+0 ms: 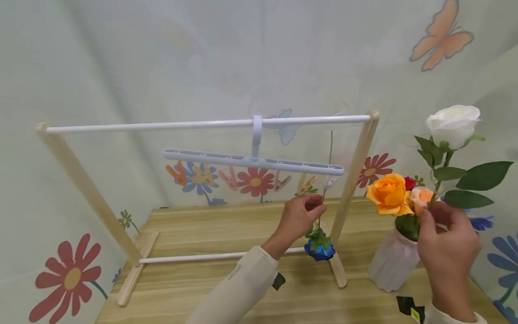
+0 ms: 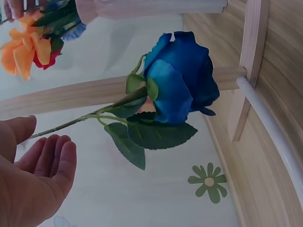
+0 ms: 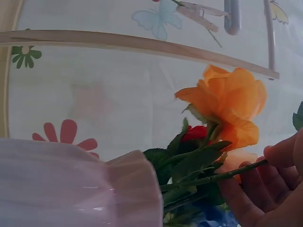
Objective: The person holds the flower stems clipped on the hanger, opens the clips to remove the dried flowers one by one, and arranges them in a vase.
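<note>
A blue rose (image 2: 177, 80) hangs head down, its stem running up to a pale clip (image 1: 330, 181) at the right end of the light-blue hanger (image 1: 210, 158). My left hand (image 1: 301, 216) is at this stem just under the clip. In the left wrist view the thumb and fingers stand apart, with the stem passing between them. My right hand (image 1: 451, 236) pinches the green stem of a white rose (image 1: 453, 126) above the ribbed vase (image 1: 392, 261). The stem's lower end reaches into the vase mouth. An orange rose (image 3: 232, 101), a peach rose (image 1: 421, 198) and a red flower (image 3: 195, 133) stand beside it.
The hanger hooks over the white top bar (image 1: 162, 126) of a wooden-legged rack (image 1: 89, 193). Several coloured clips, one of them orange (image 1: 176, 173), dangle along it. A lower white bar (image 1: 194, 258) crosses near the wooden table (image 1: 194, 297). A flower-printed curtain (image 1: 162, 58) hangs behind.
</note>
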### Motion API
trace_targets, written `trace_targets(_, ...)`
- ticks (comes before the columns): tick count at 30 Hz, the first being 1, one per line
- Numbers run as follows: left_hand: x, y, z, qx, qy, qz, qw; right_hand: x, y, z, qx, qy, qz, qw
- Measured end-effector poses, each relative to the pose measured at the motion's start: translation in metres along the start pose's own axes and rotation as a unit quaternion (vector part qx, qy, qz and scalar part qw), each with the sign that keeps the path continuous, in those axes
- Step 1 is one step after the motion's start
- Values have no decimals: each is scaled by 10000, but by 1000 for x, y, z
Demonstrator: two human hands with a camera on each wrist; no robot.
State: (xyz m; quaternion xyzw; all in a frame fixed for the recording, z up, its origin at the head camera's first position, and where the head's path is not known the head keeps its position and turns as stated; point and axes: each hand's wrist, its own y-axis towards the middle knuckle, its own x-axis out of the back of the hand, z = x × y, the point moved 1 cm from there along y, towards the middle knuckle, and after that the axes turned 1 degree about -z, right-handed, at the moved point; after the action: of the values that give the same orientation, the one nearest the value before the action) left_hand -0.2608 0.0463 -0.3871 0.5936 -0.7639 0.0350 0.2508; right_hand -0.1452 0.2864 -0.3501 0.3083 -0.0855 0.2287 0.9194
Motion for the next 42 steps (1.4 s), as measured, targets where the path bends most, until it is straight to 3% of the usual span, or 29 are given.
trace_targets(9,-10,-7,2,297,-118,-1,9995,1,-7,-26,-445,104,263,9986)
trace_targets(19,-3,-2,4,27,-52,-89,9999,3,-8,-22,-583,280,65,9979)
trace_targets(31,8,-1,3,126,-237,-89,9996,6,-13,9,13,833,-887,9926)
trace_targets(36,7,-1,3,152,-296,-62,9994,7,-21,18,247,1106,-812,9902)
trace_targets(42,6,-1,1,171,-386,20,9991,0,-31,25,896,1475,-531,9836)
